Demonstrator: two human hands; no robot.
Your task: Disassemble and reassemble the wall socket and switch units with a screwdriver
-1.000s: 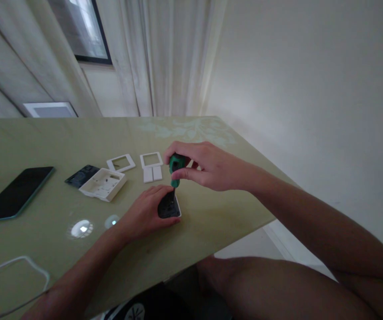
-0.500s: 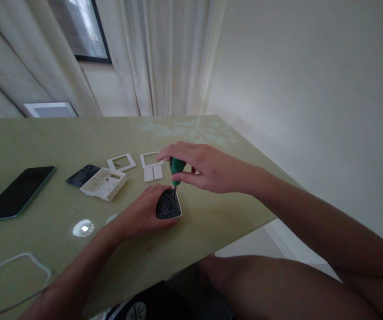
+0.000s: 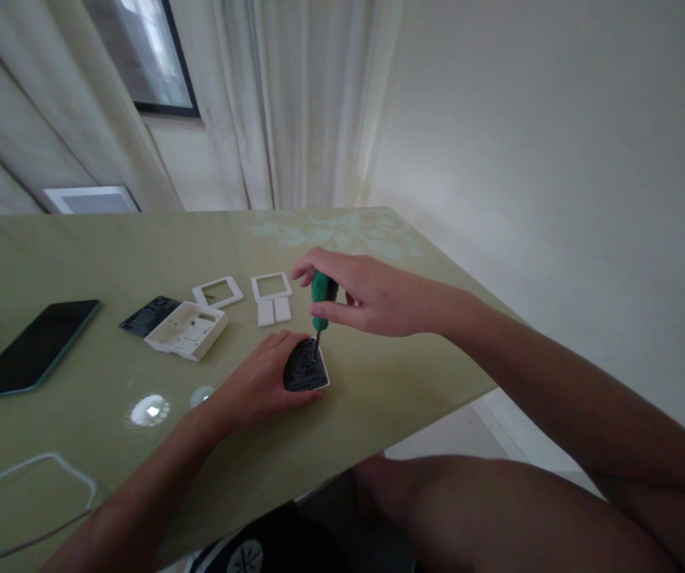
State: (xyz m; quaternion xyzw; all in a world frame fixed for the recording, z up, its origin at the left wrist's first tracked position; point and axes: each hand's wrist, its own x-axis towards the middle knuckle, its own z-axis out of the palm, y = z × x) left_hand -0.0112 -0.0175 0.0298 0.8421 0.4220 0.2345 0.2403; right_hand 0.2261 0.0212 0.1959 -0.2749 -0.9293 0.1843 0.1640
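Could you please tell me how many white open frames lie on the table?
2: one frame just beyond the white box, the other frame farther right, beyond two white plates. The left hand could hide more.

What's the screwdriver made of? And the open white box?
The green screwdriver handle seems like plastic or rubber: chunky and coloured, though its shine is hard to see. The thin, straight, greyish shaft looks like metal. The white box seems smooth plastic, with thin walls and shapes moulded inside.
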